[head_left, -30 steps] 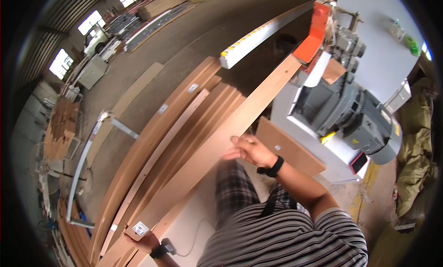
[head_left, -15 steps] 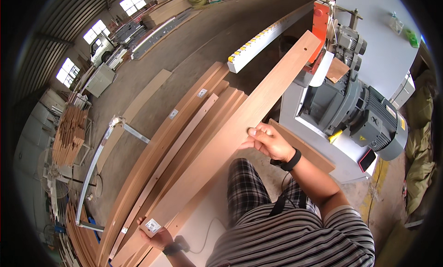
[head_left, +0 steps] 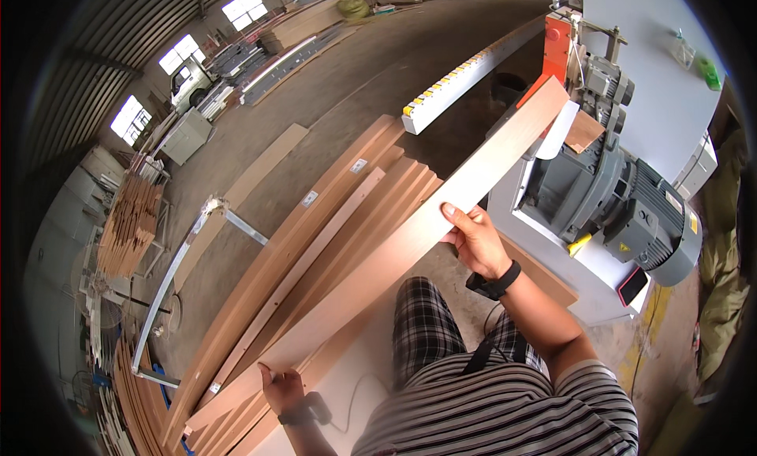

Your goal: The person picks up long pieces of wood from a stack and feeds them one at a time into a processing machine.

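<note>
A long pale wooden board point(head_left: 386, 263) runs slantwise across the view, from lower left to upper right. My right hand point(head_left: 479, 243) grips its near edge around the middle, thumb on top and fingers underneath. Lower down, my left hand point(head_left: 282, 388) is closed on the same edge close to the board's lower-left end. The far end reaches up beside the orange part point(head_left: 556, 42) of a machine. Several similar boards point(head_left: 335, 247) lie stacked beyond and beneath it; two carry white labels.
At the right stands a grey motor point(head_left: 650, 212) on a machine base with a phone point(head_left: 632, 286) at its corner. A white rail with yellow rollers point(head_left: 449, 93) stretches away beyond the boards. A bent metal frame point(head_left: 167, 279) stands left, near more stacked wood point(head_left: 130, 227).
The board has been rolled over in my hands: its end hole and white label no longer show. Its far end has come lower in the view.
</note>
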The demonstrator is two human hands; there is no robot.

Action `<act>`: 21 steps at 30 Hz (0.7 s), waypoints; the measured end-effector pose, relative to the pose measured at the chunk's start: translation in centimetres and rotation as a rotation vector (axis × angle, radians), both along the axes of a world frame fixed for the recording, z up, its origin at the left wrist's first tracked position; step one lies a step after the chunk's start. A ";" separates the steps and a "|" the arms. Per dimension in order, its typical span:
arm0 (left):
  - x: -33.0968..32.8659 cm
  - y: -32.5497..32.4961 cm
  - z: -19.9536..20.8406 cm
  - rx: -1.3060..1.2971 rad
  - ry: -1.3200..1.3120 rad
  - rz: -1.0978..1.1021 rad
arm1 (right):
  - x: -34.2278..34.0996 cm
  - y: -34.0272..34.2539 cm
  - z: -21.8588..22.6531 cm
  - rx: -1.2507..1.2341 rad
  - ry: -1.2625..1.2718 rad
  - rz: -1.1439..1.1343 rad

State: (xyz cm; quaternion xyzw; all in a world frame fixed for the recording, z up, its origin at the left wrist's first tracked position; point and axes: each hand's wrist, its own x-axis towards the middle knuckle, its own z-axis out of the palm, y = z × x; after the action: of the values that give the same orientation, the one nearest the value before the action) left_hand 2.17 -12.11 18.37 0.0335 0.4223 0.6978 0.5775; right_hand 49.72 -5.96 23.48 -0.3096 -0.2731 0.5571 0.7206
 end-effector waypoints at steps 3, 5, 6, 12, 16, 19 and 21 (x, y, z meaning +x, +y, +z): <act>0.5 0.1 -0.6 0.099 -0.025 -0.010 | 0.3 0.1 0.3 -0.003 -0.016 -0.005; 0.5 0.0 -0.9 0.119 -0.017 0.000 | 0.3 0.0 1.1 -0.013 -0.018 -0.007; 0.6 -0.1 -1.0 0.141 -0.006 -0.006 | 0.4 0.3 0.7 -0.016 -0.021 0.012; -0.6 -0.4 -2.2 0.132 0.032 0.079 | -0.3 1.3 -0.3 -0.035 -0.025 0.050; -4.8 0.1 -5.4 0.061 0.149 0.233 | 0.6 2.2 -0.6 -0.067 -0.034 -0.076; -5.2 0.2 -5.4 -0.025 0.131 0.290 | -1.7 2.9 -2.8 -0.152 -0.051 -0.002; -1.0 0.7 -4.4 0.037 0.063 0.068 | -3.8 3.6 -4.6 -0.205 -0.037 0.083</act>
State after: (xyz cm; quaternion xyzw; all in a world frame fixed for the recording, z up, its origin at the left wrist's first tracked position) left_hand 1.15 -11.43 14.01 0.0516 0.4283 0.7232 0.5393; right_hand 45.97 -2.40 18.93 -0.3802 -0.2407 0.6057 0.6562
